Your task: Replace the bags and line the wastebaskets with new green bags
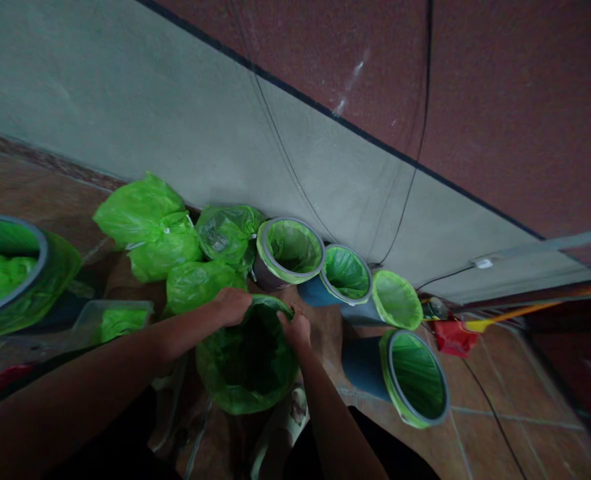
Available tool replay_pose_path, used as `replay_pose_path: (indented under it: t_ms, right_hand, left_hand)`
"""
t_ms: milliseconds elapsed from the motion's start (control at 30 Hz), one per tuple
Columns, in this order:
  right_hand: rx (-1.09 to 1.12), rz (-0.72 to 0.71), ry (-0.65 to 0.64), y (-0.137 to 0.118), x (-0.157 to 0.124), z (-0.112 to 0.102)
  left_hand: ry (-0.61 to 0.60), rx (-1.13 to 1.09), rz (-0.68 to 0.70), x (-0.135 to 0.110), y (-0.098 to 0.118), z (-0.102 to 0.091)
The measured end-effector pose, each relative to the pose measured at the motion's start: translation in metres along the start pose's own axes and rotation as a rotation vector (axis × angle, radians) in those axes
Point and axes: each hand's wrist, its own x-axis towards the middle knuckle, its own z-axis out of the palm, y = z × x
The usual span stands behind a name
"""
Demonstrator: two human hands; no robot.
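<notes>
Between my feet stands a bin lined with a green bin bag [248, 390], its mouth turned up toward me and its inside dark. My left hand [232, 307] is closed on the far left part of the bag's edge. On the far right part of the same edge, my right hand [295, 328] grips the plastic with thumb and fingers. The bag drapes over the outside of the bin and hides its wall. Just beyond my left hand lies a filled green bag [200, 283].
Filled, tied green bags [140, 210] lie against the wall. Lined bins stand right of them, including a grey-rimmed bin [291, 247] and a tilted blue bin [368, 367]. At left are a large lined bin [45, 267] and a clear plastic box [88, 320]. A red dustpan [455, 338] lies right.
</notes>
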Motion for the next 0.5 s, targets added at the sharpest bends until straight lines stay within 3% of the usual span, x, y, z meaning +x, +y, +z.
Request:
replay_pose_path:
  t_ms: [100,233,500]
  right_hand:
    - [0.119,-0.138,0.141,-0.010,0.012,-0.005]
    - [0.048,-0.307,0.081,-0.027,0.026,-0.004]
    - [-0.108,-0.279,0.067,-0.022,0.008,0.012]
  left_hand:
    - [0.063,-0.006,-0.065,0.011,0.002,-0.008]
    - [0.091,-0.051,-0.127,0.030,0.005,-0.004]
    - [0.004,-0.126,-0.053,0.044,-0.002,0.020]
